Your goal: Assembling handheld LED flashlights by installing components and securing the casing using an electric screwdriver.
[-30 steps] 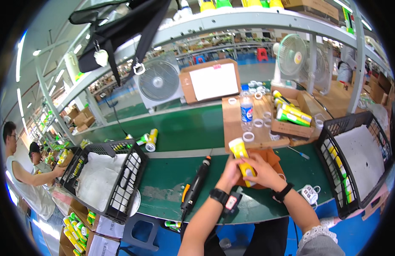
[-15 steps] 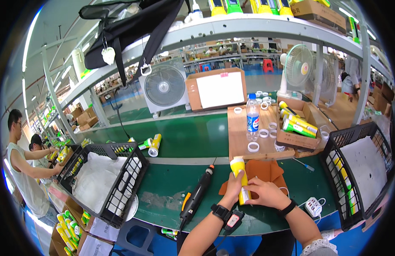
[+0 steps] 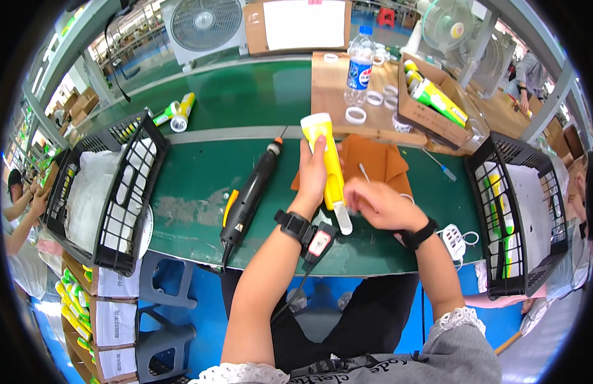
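Note:
My left hand [image 3: 314, 169] is wrapped round a yellow flashlight [image 3: 333, 173] with a white head, held tilted above the green bench. A pale flat strip [image 3: 342, 219] sticks out from its lower end. Beside that lower end is my right hand [image 3: 383, 203], its fingertips smeared by motion, so what they hold is unclear. Just above those fingers shows the thin white tip of a cable [image 3: 364, 171], over an orange-brown cloth [image 3: 373, 157]. To the left lies a black electric screwdriver [image 3: 251, 195] with a yellow lever.
Black plastic baskets stand left [image 3: 111, 256] and right [image 3: 506, 281]. A water bottle [image 3: 359, 70], white rings [image 3: 355, 116] and a carton of flashlights [image 3: 431, 125] sit on a wooden board. Near the right basket are a small screwdriver [image 3: 447, 171] and a white multi-port charger [image 3: 455, 242].
The view has tipped downward. My right hand has come off the flashlight and is moving beside it. The pale strip now shows out of the flashlight's lower end. My left hand keeps its hold.

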Available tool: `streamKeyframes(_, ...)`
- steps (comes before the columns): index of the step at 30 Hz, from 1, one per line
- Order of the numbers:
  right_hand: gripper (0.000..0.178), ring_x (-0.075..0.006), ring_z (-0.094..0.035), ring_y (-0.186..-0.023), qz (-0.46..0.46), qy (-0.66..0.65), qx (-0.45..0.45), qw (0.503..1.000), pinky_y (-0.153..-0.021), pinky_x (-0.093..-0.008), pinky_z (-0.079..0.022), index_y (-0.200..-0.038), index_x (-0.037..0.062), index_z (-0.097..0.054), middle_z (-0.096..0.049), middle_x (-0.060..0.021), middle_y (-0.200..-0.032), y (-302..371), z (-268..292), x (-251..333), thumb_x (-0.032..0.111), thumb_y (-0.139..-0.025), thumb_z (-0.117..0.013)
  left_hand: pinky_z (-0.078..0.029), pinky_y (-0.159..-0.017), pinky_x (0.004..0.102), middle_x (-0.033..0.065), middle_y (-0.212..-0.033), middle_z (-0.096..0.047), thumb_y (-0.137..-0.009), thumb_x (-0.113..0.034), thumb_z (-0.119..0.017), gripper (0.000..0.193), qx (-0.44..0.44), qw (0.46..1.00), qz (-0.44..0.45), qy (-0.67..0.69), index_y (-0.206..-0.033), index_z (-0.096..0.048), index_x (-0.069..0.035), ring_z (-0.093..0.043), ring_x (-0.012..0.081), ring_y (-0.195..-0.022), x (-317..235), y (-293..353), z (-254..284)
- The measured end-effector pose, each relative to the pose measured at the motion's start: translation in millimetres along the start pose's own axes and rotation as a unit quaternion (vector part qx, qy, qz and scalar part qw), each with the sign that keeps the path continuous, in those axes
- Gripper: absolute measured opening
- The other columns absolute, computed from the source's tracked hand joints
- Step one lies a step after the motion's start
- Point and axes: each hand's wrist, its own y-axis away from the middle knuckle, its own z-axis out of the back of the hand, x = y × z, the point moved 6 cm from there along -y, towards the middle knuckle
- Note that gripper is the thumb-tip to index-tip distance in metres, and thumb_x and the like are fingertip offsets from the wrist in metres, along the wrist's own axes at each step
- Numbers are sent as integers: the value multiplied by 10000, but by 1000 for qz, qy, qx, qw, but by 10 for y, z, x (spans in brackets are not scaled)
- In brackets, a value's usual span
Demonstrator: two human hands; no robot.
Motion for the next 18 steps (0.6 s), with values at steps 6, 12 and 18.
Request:
streamKeyframes(6, 732, -316, -424, -1065, 13, 202, 8, 979, -887, -428, -356, -1163, 101, -410, -406, -128, -1162, 19, -43, 74, 160, -538, -786, -497, -551, 290, 131, -928, -541, -922, -248, -417, 264, 38, 994, -102, 16, -1074, -341, -46, -573, 170, -669, -64, 11, -15)
streamKeyframes(12, 518, -301, -534, -960, -124, 62, -153, 979, -760, -365, -446, -1032, 57, -416, -534, -141, -996, 43, 162, -134, 220, -659, -737, -493, -592, 281, 113, -924, -541, -920, -235, -431, 266, 55, 995, -87, -4, -1089, -345, -48, -573, 165, -690, 38, 129, -165)
streamKeyframes(18, 241, -302, -537, -892, -216, 162, -114, 956, -717, -387, -424, -935, 62, -459, -568, -129, -850, 156, 274, -691, 226, -796, -569, -493, -588, 304, 100, -905, -533, -886, -212, -471, 292, 44, 998, -3, -42, -1084, -329, -50, -561, 169, -691, 138, 144, -218)
